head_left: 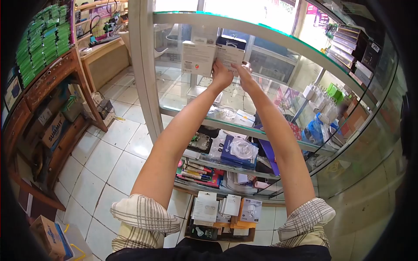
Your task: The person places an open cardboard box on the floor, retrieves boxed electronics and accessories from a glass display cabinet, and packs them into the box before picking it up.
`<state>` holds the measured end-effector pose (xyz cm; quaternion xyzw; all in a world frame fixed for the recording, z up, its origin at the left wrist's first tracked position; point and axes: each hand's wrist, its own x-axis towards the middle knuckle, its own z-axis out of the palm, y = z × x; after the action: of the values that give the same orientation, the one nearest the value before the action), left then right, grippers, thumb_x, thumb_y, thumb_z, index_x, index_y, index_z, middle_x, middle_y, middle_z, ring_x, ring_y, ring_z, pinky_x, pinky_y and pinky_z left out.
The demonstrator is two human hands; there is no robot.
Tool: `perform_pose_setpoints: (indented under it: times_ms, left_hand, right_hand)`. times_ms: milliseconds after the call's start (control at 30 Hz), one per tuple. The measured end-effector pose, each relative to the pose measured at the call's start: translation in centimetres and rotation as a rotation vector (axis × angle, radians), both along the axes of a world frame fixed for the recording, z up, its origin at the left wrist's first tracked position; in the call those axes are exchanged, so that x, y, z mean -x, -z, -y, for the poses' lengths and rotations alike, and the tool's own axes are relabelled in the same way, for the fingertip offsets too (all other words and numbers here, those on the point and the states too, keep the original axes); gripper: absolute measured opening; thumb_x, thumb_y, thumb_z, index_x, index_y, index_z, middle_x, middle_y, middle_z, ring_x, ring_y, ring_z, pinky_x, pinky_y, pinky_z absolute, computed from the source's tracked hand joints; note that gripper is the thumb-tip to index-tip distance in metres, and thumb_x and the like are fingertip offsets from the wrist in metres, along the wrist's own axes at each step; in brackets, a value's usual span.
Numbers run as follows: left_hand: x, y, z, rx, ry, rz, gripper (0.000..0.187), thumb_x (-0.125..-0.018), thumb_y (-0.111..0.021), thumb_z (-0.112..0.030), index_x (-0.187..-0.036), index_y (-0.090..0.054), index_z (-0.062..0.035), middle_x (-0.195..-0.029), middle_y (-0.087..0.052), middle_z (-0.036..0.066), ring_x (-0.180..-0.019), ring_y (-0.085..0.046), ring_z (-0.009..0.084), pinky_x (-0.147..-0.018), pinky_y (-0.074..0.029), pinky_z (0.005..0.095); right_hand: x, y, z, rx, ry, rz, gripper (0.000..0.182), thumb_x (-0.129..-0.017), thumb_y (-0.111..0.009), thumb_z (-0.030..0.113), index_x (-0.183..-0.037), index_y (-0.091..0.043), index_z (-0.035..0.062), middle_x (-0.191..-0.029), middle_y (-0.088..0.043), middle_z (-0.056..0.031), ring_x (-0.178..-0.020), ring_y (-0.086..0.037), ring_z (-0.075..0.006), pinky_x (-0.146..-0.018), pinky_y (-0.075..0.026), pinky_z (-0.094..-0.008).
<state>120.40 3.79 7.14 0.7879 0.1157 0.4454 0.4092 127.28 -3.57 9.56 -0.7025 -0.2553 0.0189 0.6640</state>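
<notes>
Inside the glass display case, a white retail box with small print stands upright on the upper glass shelf. My left hand is at its lower left edge, fingers closed against it. My right hand grips the lower right side, one finger lying across the front; its other fingers are partly hidden. Just left of it stands a second white box with a small round coloured mark, close to my left fingers. A dark-topped box shows behind.
The case's glass top edge and metal post frame my arms. Lower shelves hold a blue box with a coiled cable and several pens. A carton of packaged accessories sits on the floor below. White chargers stand at right.
</notes>
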Motion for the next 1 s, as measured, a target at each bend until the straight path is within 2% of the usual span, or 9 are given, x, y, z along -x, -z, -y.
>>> perform_pose_setpoints:
  times_ms: [167,233,400,467,567,633,700,867,1000]
  left_hand:
    - [1.2,-0.6,0.5,-0.001,0.002,0.022,0.076,-0.071,-0.053,-0.015,-0.123,-0.006,0.0131,-0.124,-0.017,0.036,-0.116,-0.021,0.0472,-0.099,-0.020,0.0450]
    - [1.7,-0.7,0.7,0.020,0.017,0.032,0.075,-0.072,-0.053,-0.015,-0.123,-0.006,0.0141,-0.123,-0.017,0.036,-0.116,-0.022,0.0470,-0.099,-0.020,0.0450]
    - [4.5,-1.0,1.3,-0.012,0.107,0.024,0.068,-0.074,-0.054,-0.021,-0.121,-0.018,0.0141,-0.119,-0.028,0.036,-0.112,-0.031,0.0449,-0.096,-0.027,0.0426]
    - [5.6,-0.7,2.0,-0.101,0.009,0.049,0.065,-0.076,-0.053,-0.021,-0.120,-0.021,0.0139,-0.116,-0.032,0.035,-0.109,-0.034,0.0450,-0.095,-0.028,0.0419]
    - [10.0,-0.9,4.4,-0.171,-0.072,0.081,0.058,-0.078,-0.051,-0.022,-0.118,-0.028,0.0119,-0.111,-0.040,0.033,-0.105,-0.039,0.0445,-0.091,-0.032,0.0415]
    - [14.5,-1.9,6.5,-0.151,-0.048,0.071,0.054,-0.080,-0.050,-0.023,-0.118,-0.031,0.0101,-0.110,-0.043,0.032,-0.104,-0.041,0.0439,-0.089,-0.034,0.0417]
    - [18.6,-2.4,8.4,0.030,0.206,0.037,0.050,-0.081,-0.050,-0.026,-0.118,-0.036,0.0045,-0.108,-0.048,0.027,-0.099,-0.048,0.0372,-0.085,-0.038,0.0391]
    - [29.0,2.0,13.3,0.205,0.554,0.049,0.057,-0.081,-0.054,-0.034,-0.123,-0.034,-0.0001,-0.111,-0.049,0.016,-0.097,-0.050,0.0202,-0.081,-0.039,0.0299]
    - [34.0,12.6,15.9,0.366,0.505,-0.098,0.057,-0.086,-0.048,-0.028,-0.128,-0.024,0.0023,-0.118,-0.044,0.015,-0.108,-0.043,0.0188,-0.090,-0.034,0.0297]
  right_hand:
    - [2.2,0.1,0.2,-0.101,-0.052,0.109,0.075,-0.064,-0.068,0.025,-0.117,-0.022,-0.0031,-0.119,-0.032,-0.0228,-0.111,-0.038,-0.0307,-0.089,-0.036,-0.0359]
    - [3.3,-0.4,0.8,0.097,0.123,0.243,0.072,-0.064,-0.068,0.024,-0.115,-0.027,-0.0054,-0.112,-0.040,-0.0216,-0.102,-0.046,-0.0301,-0.089,-0.037,-0.0327]
    - [5.1,-0.4,1.8,0.104,0.340,0.186,0.051,-0.067,-0.067,0.026,-0.103,-0.046,-0.0045,-0.104,-0.050,-0.0178,-0.095,-0.052,-0.0285,-0.077,-0.045,-0.0357]
    - [6.6,-0.5,3.7,-0.054,0.092,-0.093,0.050,-0.068,-0.066,0.026,-0.104,-0.046,-0.0027,-0.100,-0.052,-0.0140,-0.095,-0.052,-0.0264,-0.075,-0.045,-0.0369]
    - [13.4,-1.4,8.9,-0.119,-0.057,-0.154,0.049,-0.069,-0.065,0.025,-0.104,-0.046,-0.0026,-0.097,-0.054,-0.0126,-0.091,-0.053,-0.0228,-0.073,-0.045,-0.0371]
    - [17.3,-1.3,12.2,-0.201,-0.201,-0.151,0.049,-0.071,-0.063,0.025,-0.105,-0.043,-0.0042,-0.098,-0.053,-0.0133,-0.090,-0.053,-0.0211,-0.076,-0.044,-0.0377]
    - [20.7,-1.1,15.8,-0.158,-0.313,-0.166,0.051,-0.074,-0.061,0.027,-0.109,-0.040,-0.0035,-0.100,-0.052,-0.0114,-0.096,-0.049,-0.0186,-0.083,-0.040,-0.0345]
    - [30.1,2.4,23.1,-0.217,-0.362,-0.267,0.052,-0.080,-0.057,0.027,-0.116,-0.036,-0.0039,-0.101,-0.053,-0.0095,-0.096,-0.051,-0.0156,-0.081,-0.042,-0.0299]
    - [33.2,13.0,24.6,-0.042,-0.259,-0.293,0.050,-0.082,-0.055,0.029,-0.118,-0.038,-0.0025,-0.100,-0.053,-0.0099,-0.085,-0.053,-0.0134,-0.074,-0.043,-0.0232]
